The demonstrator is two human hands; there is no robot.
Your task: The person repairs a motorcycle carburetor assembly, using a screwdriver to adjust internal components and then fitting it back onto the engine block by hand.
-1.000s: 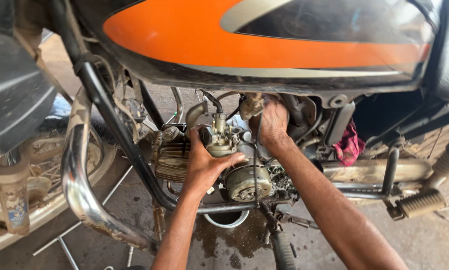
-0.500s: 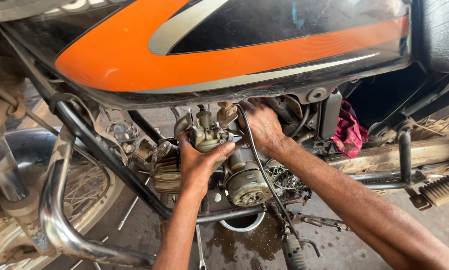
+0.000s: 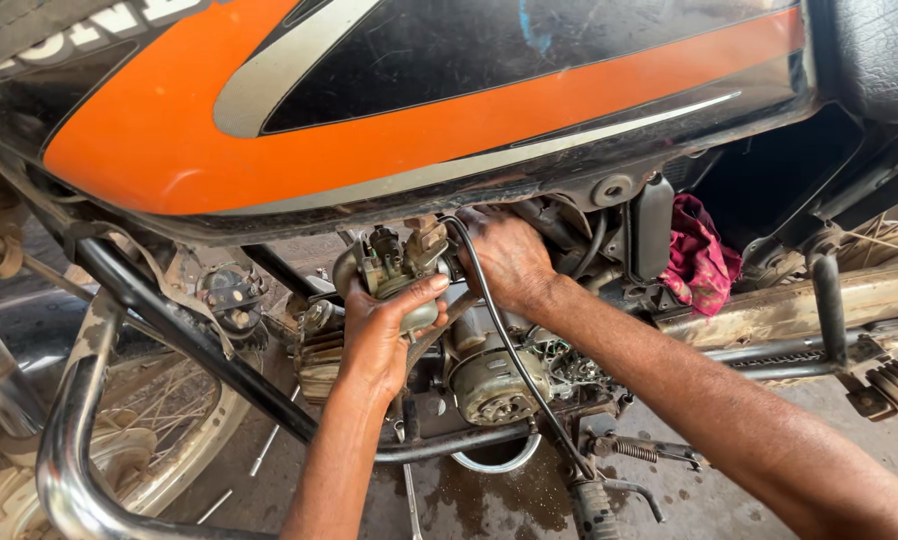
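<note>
Since the earlier frames the view has swung left and closer; both hands have stayed at the carburettor [image 3: 394, 270], so work on it continues in place. The left hand [image 3: 379, 335] cups the carburettor from below, thumb across its bowl, under the fuel tank [image 3: 269, 130] at centre. The right hand [image 3: 509, 255] is closed around the fitting just right of it, beside a black cable [image 3: 499, 330]. Markings: pale lettering at the tank's far-left upper edge, on black; orange and silver bands below. A red rag [image 3: 699, 255] is tucked at right.
</note>
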